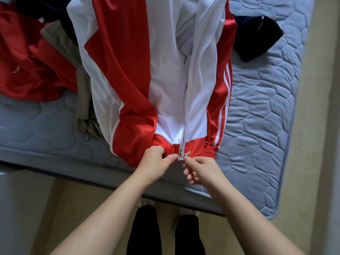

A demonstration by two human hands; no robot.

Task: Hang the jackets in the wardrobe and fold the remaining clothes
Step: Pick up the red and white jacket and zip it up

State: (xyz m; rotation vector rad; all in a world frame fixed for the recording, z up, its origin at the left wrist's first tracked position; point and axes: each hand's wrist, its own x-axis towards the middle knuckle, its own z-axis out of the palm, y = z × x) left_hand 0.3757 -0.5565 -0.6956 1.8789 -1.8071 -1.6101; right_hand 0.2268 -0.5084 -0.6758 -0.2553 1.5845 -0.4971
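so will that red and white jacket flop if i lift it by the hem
Probably floppy: the red and white jacket drapes in soft folds over the mattress. The shiny fabric looks slippery, so it may slide. Likely light; the left hand bunches its hem.

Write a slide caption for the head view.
Left hand grips the red-and-white jacket hem; right hand pinches its zipper, on a mattress.

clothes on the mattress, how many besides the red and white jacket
4: red garment far left, khaki one beside the jacket, navy piece top left, second navy piece right; navy ones may join underneath.
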